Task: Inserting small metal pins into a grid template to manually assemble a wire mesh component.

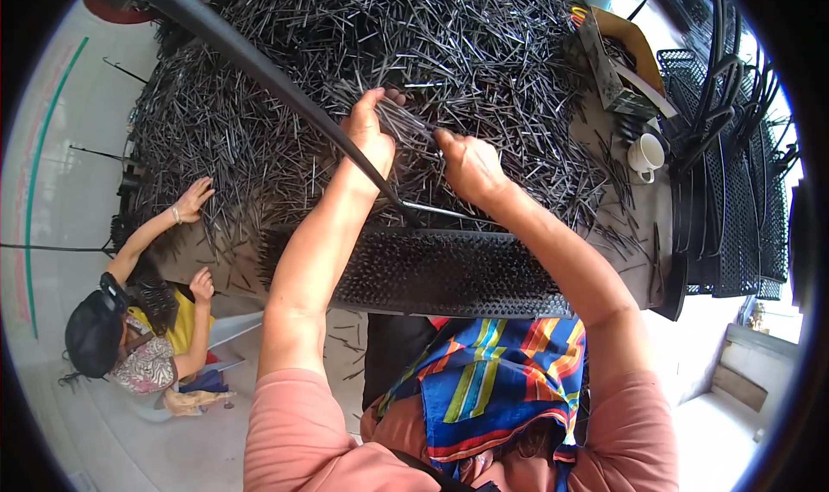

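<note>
A large heap of thin black strips [285, 69] covers the table in front of me. Over its near side, my left hand [371, 129] is closed around a loose bunch of strips [402, 122], which is partly blurred. My right hand [472, 165] pinches at the right end of that bunch, thumb and fingers together; its fingertips are partly hidden. Below both hands, a long black perforated panel [432, 272] lies along the near table edge, its surface covered in small holes or studs. A black bar [259, 73] slants down from the upper left to just above the panel.
At the left, a co-worker in a dark cap [95, 332] reaches a hand [194, 200] to the heap. A white mug [645, 157] and an open box [617, 64] stand at the right. Black perforated panels [734, 207] with curved bars stack beyond. Patterned cloth [509, 375] covers my lap.
</note>
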`<state>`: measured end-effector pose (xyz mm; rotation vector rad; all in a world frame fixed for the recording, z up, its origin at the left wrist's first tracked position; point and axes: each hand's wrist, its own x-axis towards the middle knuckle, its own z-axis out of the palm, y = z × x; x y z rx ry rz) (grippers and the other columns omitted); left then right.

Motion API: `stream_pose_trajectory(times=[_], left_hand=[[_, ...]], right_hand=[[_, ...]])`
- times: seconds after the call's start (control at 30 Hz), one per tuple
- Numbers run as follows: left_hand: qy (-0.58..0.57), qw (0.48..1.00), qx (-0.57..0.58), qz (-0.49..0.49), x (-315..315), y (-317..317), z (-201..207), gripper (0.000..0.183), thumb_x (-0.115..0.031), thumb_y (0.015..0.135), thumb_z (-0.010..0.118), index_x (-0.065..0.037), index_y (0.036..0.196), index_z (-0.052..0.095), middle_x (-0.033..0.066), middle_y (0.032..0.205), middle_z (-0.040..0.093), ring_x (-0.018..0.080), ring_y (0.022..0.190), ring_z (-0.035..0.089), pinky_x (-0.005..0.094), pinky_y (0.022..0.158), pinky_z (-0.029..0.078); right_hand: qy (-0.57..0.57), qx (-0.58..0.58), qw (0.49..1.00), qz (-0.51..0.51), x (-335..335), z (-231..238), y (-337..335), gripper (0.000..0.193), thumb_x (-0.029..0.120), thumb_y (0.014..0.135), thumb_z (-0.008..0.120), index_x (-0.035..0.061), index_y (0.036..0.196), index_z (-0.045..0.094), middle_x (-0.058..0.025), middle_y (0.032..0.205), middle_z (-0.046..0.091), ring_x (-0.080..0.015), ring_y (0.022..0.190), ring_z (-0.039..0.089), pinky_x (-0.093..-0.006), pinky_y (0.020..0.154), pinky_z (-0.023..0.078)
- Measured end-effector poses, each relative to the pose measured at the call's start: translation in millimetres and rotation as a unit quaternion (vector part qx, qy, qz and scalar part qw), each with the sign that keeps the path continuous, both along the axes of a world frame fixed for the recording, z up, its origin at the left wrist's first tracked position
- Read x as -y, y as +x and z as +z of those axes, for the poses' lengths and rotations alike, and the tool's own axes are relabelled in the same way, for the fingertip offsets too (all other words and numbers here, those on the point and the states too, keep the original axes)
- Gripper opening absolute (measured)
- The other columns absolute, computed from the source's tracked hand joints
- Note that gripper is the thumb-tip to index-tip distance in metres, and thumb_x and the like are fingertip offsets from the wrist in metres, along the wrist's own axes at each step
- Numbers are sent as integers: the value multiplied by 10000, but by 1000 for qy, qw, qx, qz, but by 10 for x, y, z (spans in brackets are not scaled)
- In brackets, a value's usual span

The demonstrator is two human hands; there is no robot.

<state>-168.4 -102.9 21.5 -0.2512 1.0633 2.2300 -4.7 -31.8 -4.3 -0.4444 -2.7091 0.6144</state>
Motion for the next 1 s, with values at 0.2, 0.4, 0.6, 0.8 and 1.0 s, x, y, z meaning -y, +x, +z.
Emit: stream_pose_trajectory(times=[0.2, 0.4, 0.6, 0.8, 1.0], left_hand=[[-31, 999, -28, 18, 59, -29, -11, 69, -21, 765, 646, -1, 771, 579, 118, 739, 617, 243, 651, 627, 378, 623, 551], [35, 980, -194, 39, -53, 340, 363, 80, 56, 714, 639, 23, 763, 586, 135, 748, 646, 223, 610, 631, 330, 600, 539], [-2, 969, -248, -8, 66, 469, 552, 173, -53, 706, 749, -13, 828, 633, 68, 766, 657, 149, 643, 620, 291, 633, 521], [-60, 969, -232, -63, 53, 380, 357, 127, -99, 734, 729, -6, 765, 648, 56, 737, 647, 148, 631, 611, 280, 629, 510], [1, 997, -66, 36, -14, 328, 268, 87, -36, 741, 673, 10, 746, 600, 97, 724, 634, 181, 645, 615, 308, 617, 507]], right_hand=[[118, 174, 977, 44, -142, 98, 344, 220, 116, 801, 570, 40, 997, 638, -158, 833, 659, -360, 813, 647, -434, 705, 506], [-680, -300, 648, -164, 100, 349, -371, 442, 415, 871, 611, -17, 960, 649, -80, 869, 653, -169, 765, 596, -307, 732, 469], [-675, -333, 632, -183, 275, 431, -979, 444, 413, 910, 533, -18, 952, 631, -115, 869, 624, -185, 784, 533, -337, 719, 440], [-479, -238, 815, -223, 352, 150, -848, 527, 435, 901, 450, -22, 1123, 591, -267, 1020, 629, -415, 969, 594, -440, 849, 453], [-444, -132, 860, -212, 320, 65, -569, 509, 469, 924, 506, -16, 930, 662, -63, 819, 619, -121, 777, 516, -279, 711, 417]])
